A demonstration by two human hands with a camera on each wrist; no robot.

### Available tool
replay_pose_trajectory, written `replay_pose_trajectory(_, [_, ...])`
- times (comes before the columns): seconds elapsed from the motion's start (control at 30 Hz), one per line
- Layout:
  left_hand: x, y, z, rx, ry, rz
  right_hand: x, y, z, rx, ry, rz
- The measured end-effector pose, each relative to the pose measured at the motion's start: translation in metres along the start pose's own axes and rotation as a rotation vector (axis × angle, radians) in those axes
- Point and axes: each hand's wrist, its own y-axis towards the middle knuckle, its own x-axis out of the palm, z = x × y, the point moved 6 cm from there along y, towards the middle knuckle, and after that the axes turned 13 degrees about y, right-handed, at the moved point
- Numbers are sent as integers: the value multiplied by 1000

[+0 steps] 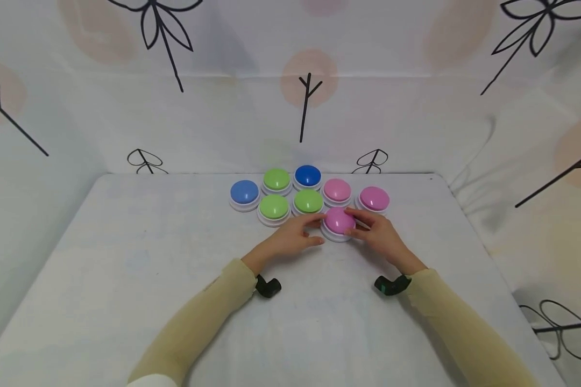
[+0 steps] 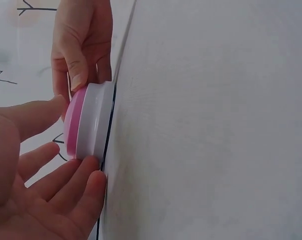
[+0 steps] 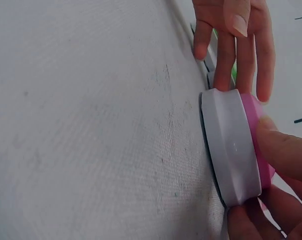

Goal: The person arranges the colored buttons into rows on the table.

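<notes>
A broad, matte white counter (image 1: 150, 301) fills the lower view, faintly smudged and, up close, finely textured; pale, creased walls (image 1: 232, 123) enclose it behind and at both sides, printed with black line-drawn leaves and twigs over soft peach discs. Near the counter's far edge stands a cluster of eight round buttons, each a smooth, glossy dome set in a white, stepped ring base; a light blue button (image 1: 244, 192) marks the left end, a rear green button (image 1: 276, 179) and a dark blue button (image 1: 307, 176) the back, a front green button (image 1: 273, 206) and a middle green button (image 1: 309, 201) the centre, with a rear pink button (image 1: 337, 190) and a magenta button (image 1: 374, 199) towards the right.

The front pink button (image 1: 339, 221) is nearest the person, between the two hands; its base seems to sit on the counter, though the close views leave this unsettled. The right hand (image 1: 380, 236) pinches it, thumb against the dome and fingers at the base; the left hand (image 1: 290, 236) has its fingers spread wide, thumb well apart, fingertips touching the base's side. Soft beige sleeves (image 1: 198, 312) cover both forearms.
</notes>
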Motion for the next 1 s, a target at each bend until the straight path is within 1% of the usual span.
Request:
replay_pose_trajectory(0.17, [-1, 3, 0, 0, 19, 6, -2, 2, 4, 18, -3, -15])
replay_pose_trajectory(0.3, [-1, 5, 0, -16, 45, 16, -6, 2, 6, 26, -25, -29])
replay_pose_trajectory(0.5, [-4, 8, 4, -48, 130, 84, -9, 2, 4, 2, -10, -32])
replay_pose_trajectory(0.67, [-5, 10, 8, -77, 168, 137, -11, 1, 6, -9, -55, -31])
replay_pose_trajectory(0.77, [-5, 10, 9, -92, 172, 149, -12, 3, 8, -19, -52, -42])
replay_pose_trajectory(0.9, [-5, 11, 8, -109, 155, 163, -11, 4, 9, -17, -13, -70])
replay_pose_trajectory(1.0, [-5, 11, 8, -119, 138, 182, -10, 2, 9, -11, -5, -67])
